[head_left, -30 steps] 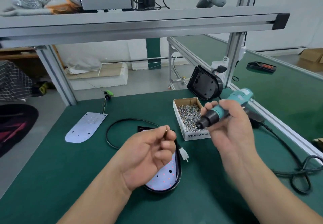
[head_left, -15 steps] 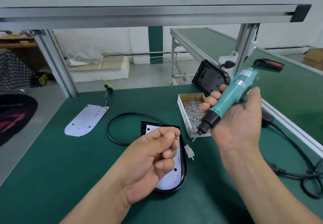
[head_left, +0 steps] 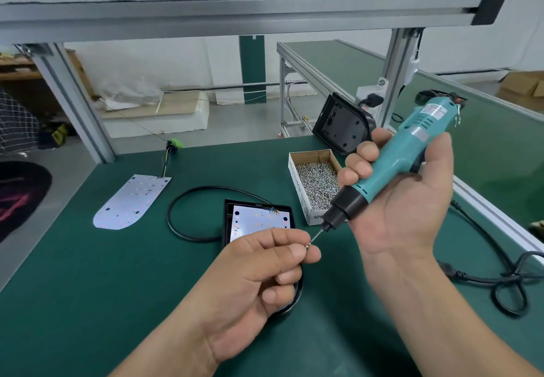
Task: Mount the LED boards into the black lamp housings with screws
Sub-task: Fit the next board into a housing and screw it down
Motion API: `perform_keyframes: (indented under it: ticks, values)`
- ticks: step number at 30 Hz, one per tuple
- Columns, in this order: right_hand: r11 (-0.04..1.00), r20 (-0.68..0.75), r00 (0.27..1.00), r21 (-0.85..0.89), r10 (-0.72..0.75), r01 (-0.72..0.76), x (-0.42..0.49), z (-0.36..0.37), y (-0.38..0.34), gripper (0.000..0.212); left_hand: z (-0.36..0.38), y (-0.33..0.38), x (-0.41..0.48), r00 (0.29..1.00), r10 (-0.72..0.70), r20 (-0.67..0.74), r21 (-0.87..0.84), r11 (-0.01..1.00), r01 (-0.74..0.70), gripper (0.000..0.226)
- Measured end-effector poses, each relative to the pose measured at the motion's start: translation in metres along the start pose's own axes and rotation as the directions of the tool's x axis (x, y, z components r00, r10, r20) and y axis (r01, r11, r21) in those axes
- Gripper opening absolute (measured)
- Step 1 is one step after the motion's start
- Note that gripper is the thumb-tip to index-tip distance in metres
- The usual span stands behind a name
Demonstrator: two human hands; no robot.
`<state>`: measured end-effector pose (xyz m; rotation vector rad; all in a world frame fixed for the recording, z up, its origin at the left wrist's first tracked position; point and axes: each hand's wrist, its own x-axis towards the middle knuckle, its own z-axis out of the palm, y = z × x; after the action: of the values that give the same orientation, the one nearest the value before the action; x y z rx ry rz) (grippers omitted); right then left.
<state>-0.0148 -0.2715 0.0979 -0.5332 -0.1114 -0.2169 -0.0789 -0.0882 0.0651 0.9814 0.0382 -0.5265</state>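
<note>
My left hand [head_left: 265, 276] pinches a small screw [head_left: 307, 246] between thumb and forefinger, right at the bit tip of a teal electric screwdriver [head_left: 391, 164]. My right hand [head_left: 403, 200] grips that screwdriver, tilted with its bit pointing down-left. Beneath my left hand lies a black lamp housing [head_left: 228, 220] with a white LED board [head_left: 259, 219] seated in it; its lower half is hidden by the hand. A second LED board [head_left: 132, 203] lies loose at the left. Another empty black housing [head_left: 341, 126] leans at the back.
An open cardboard box of screws [head_left: 316, 182] stands right of the housing. A black cable [head_left: 191, 200] loops left of the housing. The screwdriver's cord [head_left: 500, 276] coils at the right on the green mat [head_left: 88, 303]. An aluminium shelf frame [head_left: 235, 8] spans overhead.
My right hand has tilted the screwdriver and brought its bit down to my left fingertips. My left hand has turned so the pinched screw meets the bit.
</note>
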Motion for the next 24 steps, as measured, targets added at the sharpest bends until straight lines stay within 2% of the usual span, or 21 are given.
perform_keyframes:
  ticks: [24]
  values:
    - [0.999,0.064,0.997,0.0,0.035,-0.035,-0.0036,-0.001,0.0036,0.054,0.0001,-0.0058,0.0009,0.997,0.07,-0.016,0.105,0.992,-0.068,0.017]
